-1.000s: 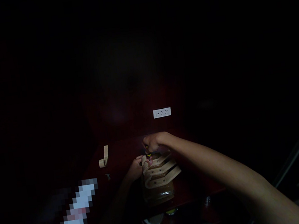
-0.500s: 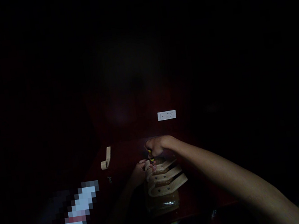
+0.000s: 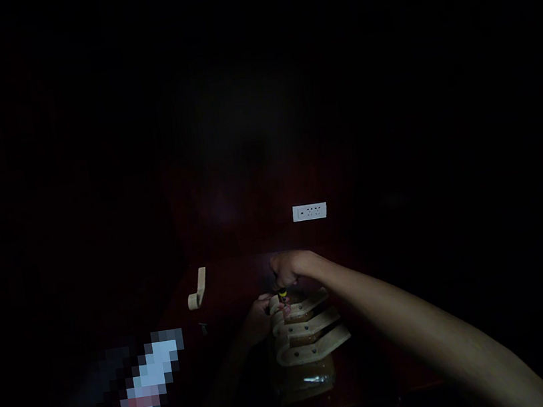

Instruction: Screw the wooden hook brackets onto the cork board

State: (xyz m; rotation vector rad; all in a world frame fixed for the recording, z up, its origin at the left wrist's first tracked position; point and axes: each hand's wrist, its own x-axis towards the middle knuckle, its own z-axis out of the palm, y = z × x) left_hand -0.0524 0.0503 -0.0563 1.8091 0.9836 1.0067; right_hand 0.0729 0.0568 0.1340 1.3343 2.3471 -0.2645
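Observation:
In dim light, my right hand is closed over the top of a screwdriver with a yellow and black handle. The screwdriver stands upright over the farthest pale wooden hook. My left hand grips the curled end of that hook, with fingertips close to the screwdriver's lower end. Two more bent wooden hooks, a middle one and a near one, lie side by side on a brown, shiny board. Dark screw heads show on both. The screwdriver's tip is hidden.
A loose wooden hook lies on the dark red table to the left. Small screws are nearer. A blurred-out pale rectangle lies at the front left. A white wall socket is on the wall behind.
My right hand has turned on the screwdriver, and less of its yellow handle shows. My left hand keeps its hold on the hook. The whole view has shifted slightly.

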